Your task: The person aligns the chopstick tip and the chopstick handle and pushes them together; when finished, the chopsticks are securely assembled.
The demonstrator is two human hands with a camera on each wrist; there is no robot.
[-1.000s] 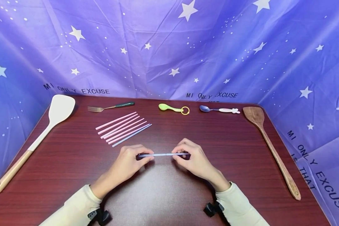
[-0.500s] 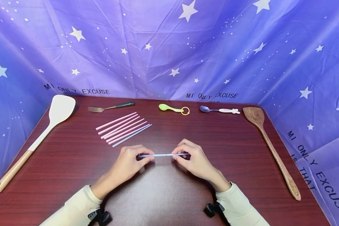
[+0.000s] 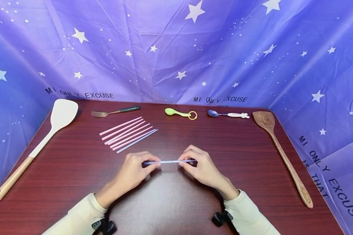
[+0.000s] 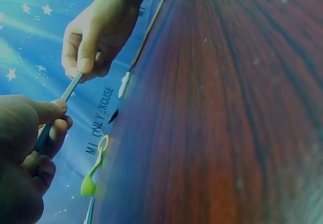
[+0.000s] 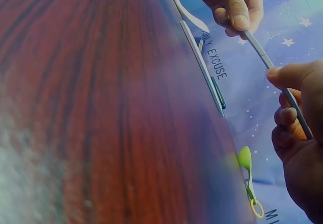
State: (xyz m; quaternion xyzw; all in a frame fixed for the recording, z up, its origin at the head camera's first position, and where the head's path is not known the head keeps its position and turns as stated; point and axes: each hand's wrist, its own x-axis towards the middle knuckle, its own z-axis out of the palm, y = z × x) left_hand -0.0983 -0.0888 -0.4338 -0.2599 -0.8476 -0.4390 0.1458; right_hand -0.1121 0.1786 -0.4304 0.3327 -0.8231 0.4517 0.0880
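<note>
Both hands hold a thin light-blue straw (image 3: pixel 166 161) level above the near middle of the table, one hand towards each end. A dark seam line crosses it close to the right fingertips, also visible on the straw (image 5: pixel 263 55) in the right wrist view. My left hand (image 3: pixel 135 166) pinches its left part between thumb and fingers. On the right part, my right hand (image 3: pixel 200 165) pinches in the same way. The straw's outer ends are partly hidden by the hands. Just beyond the left hand lie several pink straws (image 3: pixel 126 132) in a slanted row, with blue at its near side (image 3: pixel 136 141).
Along the table's back edge lie a fork (image 3: pixel 114 111) with a green handle, a green spoon (image 3: pixel 180 113) with a yellow ring, and a metal spoon (image 3: pixel 227 114) with a white-pink handle. A white spatula (image 3: pixel 64 112) lies left, a wooden spatula (image 3: pixel 277 147) right. Starry curtains (image 3: pixel 153 65) surround the table.
</note>
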